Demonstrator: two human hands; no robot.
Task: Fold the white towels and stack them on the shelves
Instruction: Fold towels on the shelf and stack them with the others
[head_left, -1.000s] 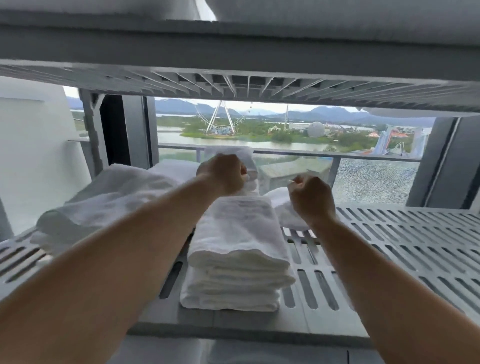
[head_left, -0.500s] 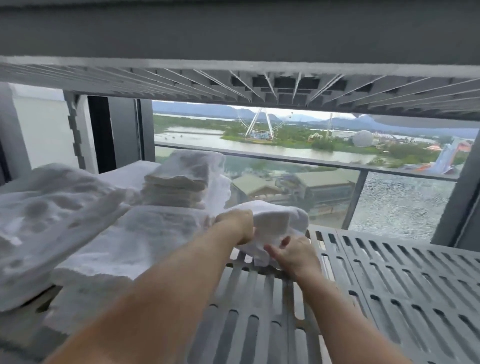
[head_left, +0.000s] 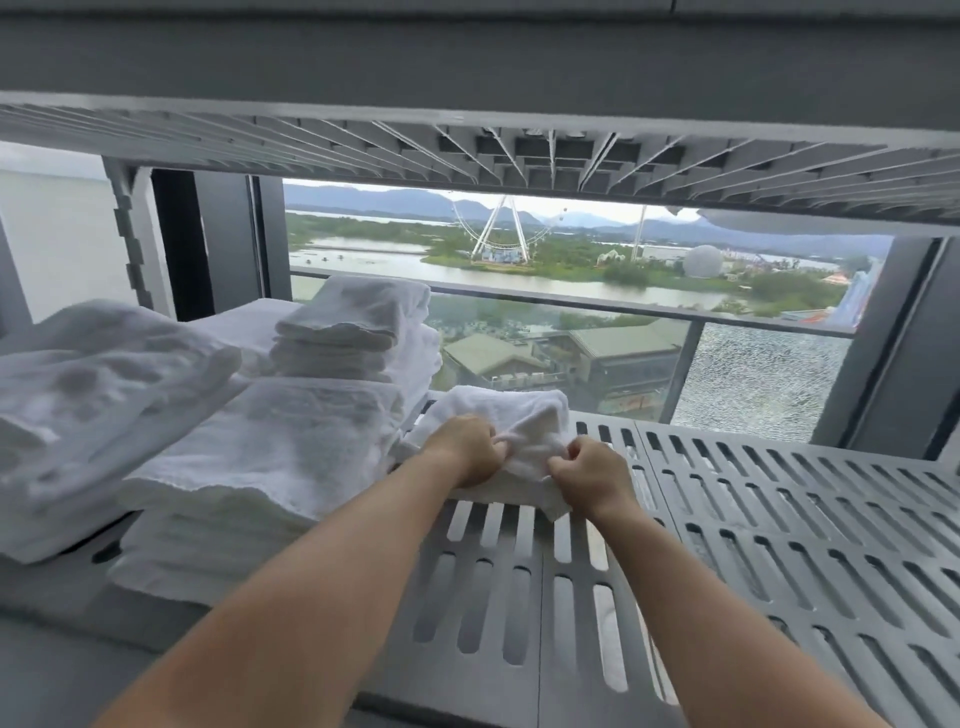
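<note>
Shelf (head_left: 779, 519): towel stacks (head_left: 270, 457), small towel (head_left: 514, 415) in left hand (head_left: 462, 449) and right hand (head_left: 592, 478)

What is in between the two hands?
A bunched fold of the small white towel. The left hand and right hand both pinch it on the grey slatted shelf. The head view shows it.

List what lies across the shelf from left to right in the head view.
From the left: rumpled towel pile → folded towel stack → left hand → small towel that both hands pinch → right hand → bare slatted shelf.
</note>
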